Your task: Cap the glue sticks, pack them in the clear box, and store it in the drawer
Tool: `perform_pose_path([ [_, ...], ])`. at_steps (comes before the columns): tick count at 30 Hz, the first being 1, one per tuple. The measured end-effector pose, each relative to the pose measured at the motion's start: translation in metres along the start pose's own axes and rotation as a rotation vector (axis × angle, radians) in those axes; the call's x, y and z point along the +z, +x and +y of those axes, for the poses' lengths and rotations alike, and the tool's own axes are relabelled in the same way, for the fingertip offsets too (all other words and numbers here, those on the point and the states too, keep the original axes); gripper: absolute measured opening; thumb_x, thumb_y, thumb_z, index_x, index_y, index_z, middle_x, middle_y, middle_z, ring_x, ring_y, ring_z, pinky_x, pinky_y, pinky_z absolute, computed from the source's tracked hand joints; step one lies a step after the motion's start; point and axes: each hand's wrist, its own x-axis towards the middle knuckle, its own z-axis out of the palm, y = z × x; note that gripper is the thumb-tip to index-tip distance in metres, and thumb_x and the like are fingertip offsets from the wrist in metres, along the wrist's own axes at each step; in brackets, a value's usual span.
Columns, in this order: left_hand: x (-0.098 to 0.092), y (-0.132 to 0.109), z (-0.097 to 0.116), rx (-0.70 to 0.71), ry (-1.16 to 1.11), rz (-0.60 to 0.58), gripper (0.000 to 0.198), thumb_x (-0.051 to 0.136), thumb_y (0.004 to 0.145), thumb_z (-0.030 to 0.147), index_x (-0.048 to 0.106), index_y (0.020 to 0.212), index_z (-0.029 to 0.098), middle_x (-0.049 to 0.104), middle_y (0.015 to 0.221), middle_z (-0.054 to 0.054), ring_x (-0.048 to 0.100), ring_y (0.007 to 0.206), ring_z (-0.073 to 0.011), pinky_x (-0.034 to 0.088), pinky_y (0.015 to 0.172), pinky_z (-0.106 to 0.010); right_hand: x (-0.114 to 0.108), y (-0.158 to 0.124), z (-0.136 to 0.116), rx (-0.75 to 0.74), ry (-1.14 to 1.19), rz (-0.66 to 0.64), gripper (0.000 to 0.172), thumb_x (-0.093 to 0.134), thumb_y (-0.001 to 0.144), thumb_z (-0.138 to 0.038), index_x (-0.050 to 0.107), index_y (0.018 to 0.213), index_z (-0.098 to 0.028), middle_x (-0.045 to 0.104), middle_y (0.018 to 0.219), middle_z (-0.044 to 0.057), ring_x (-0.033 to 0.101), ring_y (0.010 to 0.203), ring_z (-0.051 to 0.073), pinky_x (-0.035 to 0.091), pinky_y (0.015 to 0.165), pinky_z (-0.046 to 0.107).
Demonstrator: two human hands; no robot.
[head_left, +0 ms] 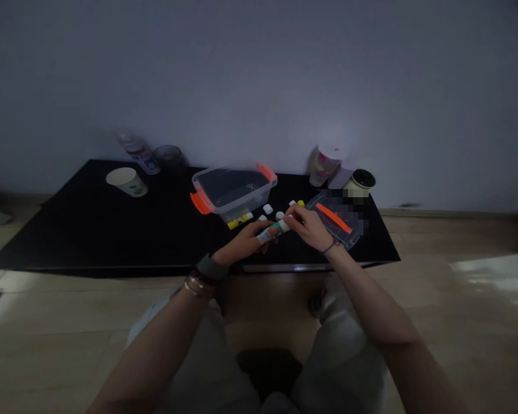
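Green-and-white glue stick (273, 231), head view: held in the air just above the black tabletop (69, 250), tilted slightly up to the right, between both hands. L hand (242, 242) closed in a narrow grip, fingers curled around the lower green end. R hand (308, 227) closed on the upper white end, also narrow, fingers wrapped over it. Hands close together, nearly touching; exact finger contact partly hidden.

Just right of R hand: clear plastic lid (334, 221) w/ orange strip, flat on tbl, partly pixelated. Just beyond L hand: clear plastic box (233, 192) w/ orange latches at both ends. Yellow-and-white stick (239, 221) lying against box front. Small white pieces (267, 209) scattered between box and lid, plus small yellow piece (300, 202) just past R fingertips.

Farther off, far left on tbl: paper cup (126, 181) w/ green marks, tilted on its side. Along back edge by wall: bottle (138, 152), dark round roll (169, 156), printed cup (326, 164), pale cup w/ black top (360, 184) at back right corner. Dark band (211, 267) and metal bangles (194, 284) on L wrist, thin cord (328, 247) on R wrist. Light trousers (341, 345) below tbl, wood floor (479, 345) all round.
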Motion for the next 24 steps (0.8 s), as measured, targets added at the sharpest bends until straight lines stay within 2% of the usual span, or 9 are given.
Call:
perform_pose_path([
  [5,0.006,0.002,-0.006,0.058,-0.034,0.041,0.053,0.052,0.088,0.066,0.060,0.090,0.014,0.049,0.060,0.003,0.042,0.045,-0.0063,0.033,0.043,-0.019,0.014,0.008,-0.002,-0.018,-0.022,0.080,0.030,0.043,0.096,-0.044,0.046,0.075,-0.022,0.044,0.061,-0.004,0.040,0.055,0.011,0.030,0.056,0.025],
  [8,0.007,0.002,-0.011,0.081,0.041,0.092,0.049,0.052,0.089,0.063,0.062,0.093,0.015,0.053,0.063,0.002,0.045,0.048,-0.0077,0.036,0.047,-0.021,0.021,0.009,-0.002,-0.007,-0.059,0.090,0.032,0.038,0.097,-0.043,0.043,0.073,-0.023,0.042,0.059,-0.004,0.041,0.055,0.012,0.030,0.056,0.025],
  [11,0.007,0.001,-0.014,0.100,0.202,0.189,0.042,0.055,0.090,0.054,0.064,0.104,0.016,0.063,0.077,-0.004,0.055,0.060,-0.0128,0.044,0.056,-0.024,0.025,0.009,-0.001,0.026,-0.109,0.083,0.033,0.037,0.099,-0.041,0.041,0.071,-0.023,0.044,0.060,-0.003,0.043,0.056,0.013,0.031,0.057,0.026],
  [13,0.009,0.001,-0.016,0.128,0.328,0.255,0.038,0.055,0.091,0.048,0.064,0.111,0.017,0.068,0.090,-0.007,0.062,0.076,-0.0180,0.049,0.069,-0.029,0.029,0.009,0.002,0.041,-0.141,0.083,0.033,0.036,0.100,-0.038,0.042,0.071,-0.023,0.045,0.060,-0.002,0.044,0.057,0.014,0.032,0.058,0.026],
  [15,0.012,0.000,-0.018,0.140,0.443,0.294,0.035,0.056,0.091,0.044,0.063,0.114,0.018,0.069,0.100,-0.009,0.064,0.088,-0.0220,0.049,0.079,-0.033,0.034,0.009,0.006,0.066,-0.175,0.088,0.032,0.036,0.101,-0.035,0.044,0.072,-0.023,0.045,0.060,-0.002,0.044,0.057,0.014,0.032,0.058,0.026],
  [17,0.013,0.001,-0.021,0.121,0.528,0.306,0.034,0.057,0.090,0.041,0.062,0.114,0.019,0.069,0.104,-0.010,0.064,0.092,-0.0239,0.048,0.083,-0.035,0.041,0.008,0.012,0.116,-0.191,0.088,0.032,0.037,0.101,-0.032,0.045,0.071,-0.023,0.046,0.060,-0.002,0.046,0.057,0.015,0.032,0.058,0.027],
  [20,0.010,0.003,-0.023,0.107,0.514,0.264,0.031,0.060,0.087,0.043,0.064,0.107,0.019,0.068,0.099,-0.010,0.064,0.088,-0.0235,0.048,0.078,-0.034,0.045,0.004,0.016,0.198,-0.136,0.073,0.033,0.036,0.101,-0.031,0.043,0.069,-0.023,0.049,0.063,0.000,0.048,0.059,0.016,0.033,0.058,0.028],
  [22,0.005,0.005,-0.023,0.087,0.359,0.155,0.034,0.058,0.088,0.049,0.063,0.102,0.019,0.065,0.088,-0.007,0.061,0.073,-0.0190,0.047,0.066,-0.030,0.041,-0.001,0.014,0.193,-0.062,0.070,0.035,0.035,0.102,-0.035,0.045,0.071,-0.023,0.051,0.065,0.000,0.049,0.061,0.016,0.035,0.058,0.028],
  [24,0.000,0.006,-0.022,0.040,0.132,0.030,0.043,0.052,0.089,0.058,0.060,0.104,0.018,0.061,0.080,-0.003,0.053,0.057,-0.0130,0.042,0.053,-0.026,0.032,-0.005,0.006,0.113,-0.017,0.066,0.033,0.035,0.102,-0.040,0.051,0.079,-0.023,0.053,0.068,0.000,0.050,0.062,0.016,0.036,0.059,0.027],
])
